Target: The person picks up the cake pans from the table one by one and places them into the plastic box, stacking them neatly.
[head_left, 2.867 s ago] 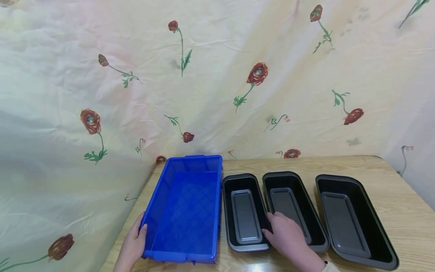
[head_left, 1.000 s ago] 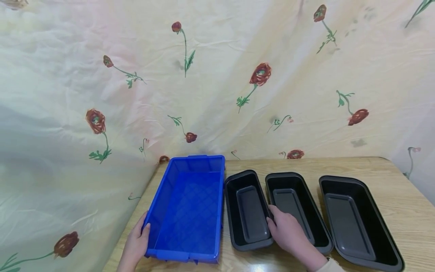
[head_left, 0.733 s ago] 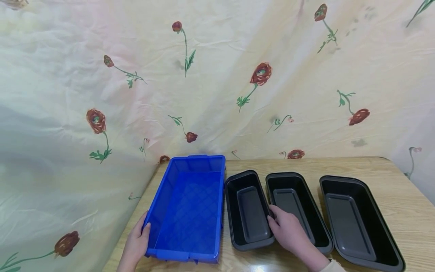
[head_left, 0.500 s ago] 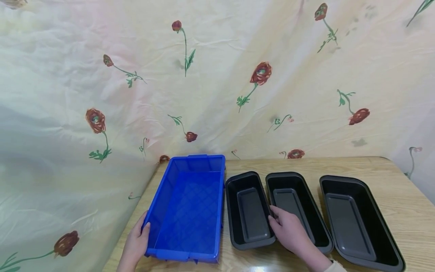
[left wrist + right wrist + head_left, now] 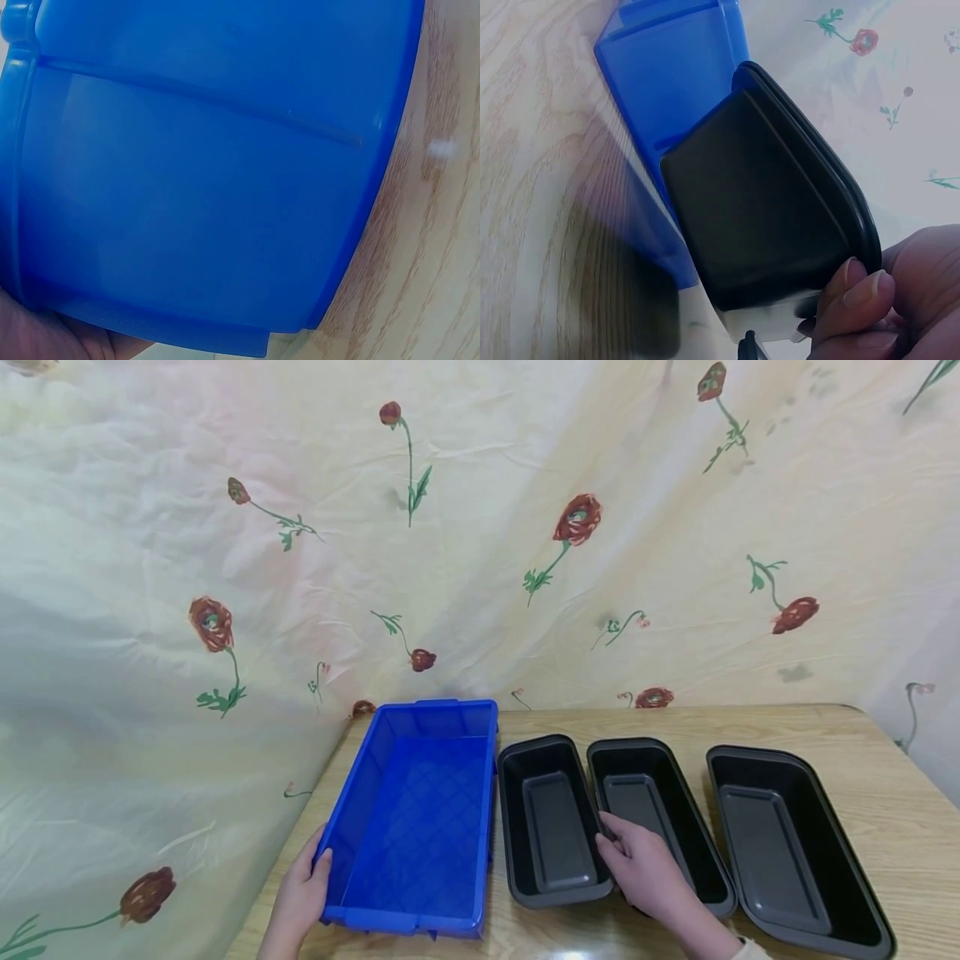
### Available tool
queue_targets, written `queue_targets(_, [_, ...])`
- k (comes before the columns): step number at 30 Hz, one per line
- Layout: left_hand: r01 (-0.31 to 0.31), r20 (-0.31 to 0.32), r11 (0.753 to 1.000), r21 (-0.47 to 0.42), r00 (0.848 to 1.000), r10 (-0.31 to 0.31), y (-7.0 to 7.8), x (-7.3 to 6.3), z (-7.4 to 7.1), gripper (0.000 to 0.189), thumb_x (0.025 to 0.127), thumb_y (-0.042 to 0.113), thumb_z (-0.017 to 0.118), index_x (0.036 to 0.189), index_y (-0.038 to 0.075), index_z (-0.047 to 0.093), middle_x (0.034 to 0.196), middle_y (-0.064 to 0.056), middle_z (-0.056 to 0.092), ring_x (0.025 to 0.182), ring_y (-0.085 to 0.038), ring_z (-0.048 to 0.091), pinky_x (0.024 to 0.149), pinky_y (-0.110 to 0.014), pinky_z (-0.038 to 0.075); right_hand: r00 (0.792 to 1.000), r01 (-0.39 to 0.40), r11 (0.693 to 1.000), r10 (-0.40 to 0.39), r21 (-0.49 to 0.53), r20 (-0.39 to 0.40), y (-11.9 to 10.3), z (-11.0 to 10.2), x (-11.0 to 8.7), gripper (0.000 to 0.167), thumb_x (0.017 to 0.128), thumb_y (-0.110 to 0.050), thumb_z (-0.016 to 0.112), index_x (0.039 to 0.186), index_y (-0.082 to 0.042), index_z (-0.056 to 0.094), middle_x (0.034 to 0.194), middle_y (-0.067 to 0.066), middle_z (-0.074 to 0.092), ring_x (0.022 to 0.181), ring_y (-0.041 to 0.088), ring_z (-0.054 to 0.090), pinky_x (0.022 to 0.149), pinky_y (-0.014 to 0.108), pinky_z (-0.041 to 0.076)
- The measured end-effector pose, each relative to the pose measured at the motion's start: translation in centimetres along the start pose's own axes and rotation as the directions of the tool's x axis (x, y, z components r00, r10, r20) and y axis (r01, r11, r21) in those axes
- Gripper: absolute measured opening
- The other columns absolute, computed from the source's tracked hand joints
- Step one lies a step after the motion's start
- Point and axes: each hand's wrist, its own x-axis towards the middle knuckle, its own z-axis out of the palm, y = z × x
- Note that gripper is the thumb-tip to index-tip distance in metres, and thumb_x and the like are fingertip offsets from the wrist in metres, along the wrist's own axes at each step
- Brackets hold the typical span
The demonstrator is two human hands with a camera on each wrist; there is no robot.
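My left hand point(image 5: 297, 891) grips the left rim of a blue plastic bin point(image 5: 345, 827) near its front corner. In the left wrist view the bin's outer wall point(image 5: 187, 195) fills most of the picture. To the bin's right is a small black loaf pan point(image 5: 510, 827), held at its right long rim between the thumb and curled fingers of my right hand point(image 5: 645, 868). The right wrist view shows this pan's dark outer side point(image 5: 757, 202) above the wood, with a shadow beneath. The insides of bin and pan are bare.
A second black loaf pan point(image 5: 645, 793) sits just right of the held one, partly behind my right hand. Farther right lies a larger black loaf pan point(image 5: 765, 852). All are on a wooden table point(image 5: 862, 777) against a flowered cloth backdrop point(image 5: 480, 568).
The held loaf pan has turned a little and come up from the table since the oldest frame. Over the last second it shifts slightly right with my right hand. My left hand stays on the bin.
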Motion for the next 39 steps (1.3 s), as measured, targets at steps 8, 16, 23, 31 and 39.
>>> queue_targets(8, [-0.011, -0.008, 1.0, 0.001, 1.0, 0.011, -0.1, 0.0, -0.1, 0.053, 0.114, 0.016, 0.035, 0.162, -0.003, 0.025, 0.159, -0.035, 0.03, 0.143, -0.057, 0.03, 0.111, -0.072, 0.029, 1.0, -0.021, 0.999, 0.021, 0.045, -0.013, -0.4, -0.4, -0.1, 0.048, 0.105, -0.007, 0.057, 0.146, 0.015, 0.046, 0.052, 0.003, 0.047, 0.04, 0.02, 0.048, 0.04, 0.031, 0.044])
queue_targets(16, [-0.007, -0.011, 1.0, -0.012, 1.0, 0.007, 0.1, -0.1, -0.1, 0.053, 0.114, 0.018, 0.034, 0.162, -0.002, 0.025, 0.16, -0.034, 0.028, 0.144, -0.057, 0.028, 0.112, -0.072, 0.028, 0.999, -0.044, 0.991, 0.043, 0.127, 0.006, -0.7, -1.0, -0.2, 0.05, 0.106, -0.008, 0.056, 0.15, 0.013, 0.042, 0.051, 0.004, 0.046, 0.04, 0.019, 0.046, 0.04, 0.029, 0.044])
queue_targets(23, [-0.008, -0.01, 1.0, -0.006, 1.0, 0.008, 0.2, -0.2, 0.0, 0.052, 0.114, 0.016, 0.034, 0.162, -0.003, 0.025, 0.159, -0.035, 0.03, 0.143, -0.058, 0.03, 0.111, -0.073, 0.029, 0.998, -0.065, 0.988, 0.066, 0.141, -0.003, -1.0, -1.1, -0.2, 0.051, 0.107, -0.01, 0.056, 0.151, 0.011, 0.041, 0.051, 0.003, 0.046, 0.039, 0.018, 0.045, 0.041, 0.03, 0.045])
queue_targets(31, [-0.015, -0.02, 1.0, -0.006, 1.0, 0.015, 0.0, -0.2, 0.0, 0.051, 0.114, 0.015, 0.035, 0.161, -0.004, 0.026, 0.159, -0.035, 0.03, 0.143, -0.058, 0.03, 0.111, -0.072, 0.029, 0.998, -0.066, 0.982, 0.065, 0.176, 0.012, -1.2, -1.2, -0.4, 0.052, 0.107, -0.009, 0.057, 0.151, 0.012, 0.04, 0.051, 0.003, 0.045, 0.038, 0.016, 0.042, 0.04, 0.029, 0.044])
queue_targets(39, [-0.021, -0.025, 1.0, -0.009, 0.999, 0.021, -0.1, -0.1, 0.1, 0.051, 0.114, 0.015, 0.035, 0.161, -0.004, 0.027, 0.159, -0.035, 0.03, 0.143, -0.058, 0.029, 0.111, -0.072, 0.029, 0.996, -0.088, 0.971, 0.086, 0.224, 0.016, -1.8, -1.5, -0.3, 0.052, 0.107, -0.011, 0.055, 0.153, 0.01, 0.04, 0.053, 0.003, 0.045, 0.038, 0.015, 0.039, 0.039, 0.027, 0.04])
